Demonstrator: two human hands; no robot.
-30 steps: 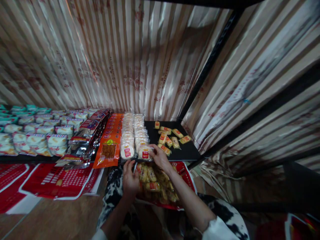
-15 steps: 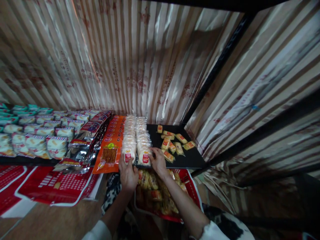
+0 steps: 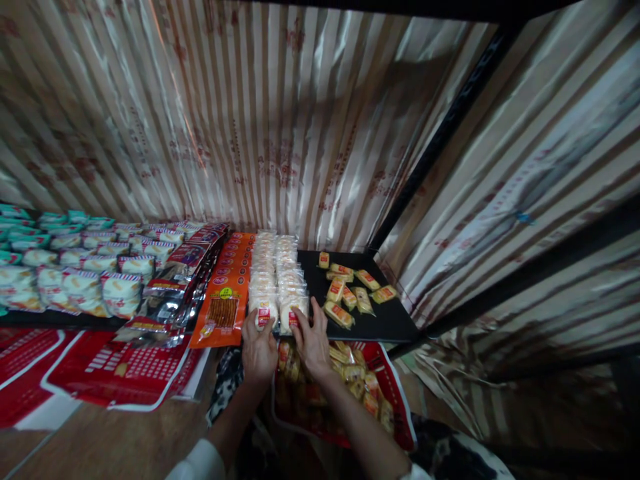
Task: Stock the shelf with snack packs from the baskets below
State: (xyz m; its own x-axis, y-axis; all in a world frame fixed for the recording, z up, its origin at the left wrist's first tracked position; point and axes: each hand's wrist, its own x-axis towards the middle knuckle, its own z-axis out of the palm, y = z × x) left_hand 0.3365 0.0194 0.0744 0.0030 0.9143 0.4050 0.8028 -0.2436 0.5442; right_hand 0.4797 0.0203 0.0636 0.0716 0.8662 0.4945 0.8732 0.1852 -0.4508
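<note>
Two rows of white round crackers in clear wrappers with red labels stand side by side on the black shelf. My left hand (image 3: 259, 350) touches the front cracker packet (image 3: 265, 312) of the left row, its fingers apart at the packet's lower sides. My right hand (image 3: 313, 341) has its fingers spread at the front of the right row (image 3: 289, 283). One fingertip lies on the front packet's label, and other fingers are at its right side. Neither hand lifts a packet. Parts of the front packets are hidden by my fingers.
Small yellow wrapped cakes (image 3: 349, 297) lie loose on the black shelf (image 3: 390, 323). Below, a red basket (image 3: 407, 423) holds more. An orange snack bag (image 3: 223, 293), dark shiny bags (image 3: 173, 287) and white packets (image 3: 120, 288) are left. A black post (image 3: 440, 143) stands right.
My right hand has moved left from the right row's side onto its front packet. My left hand remains at the left row's front. The view has shifted slightly.
</note>
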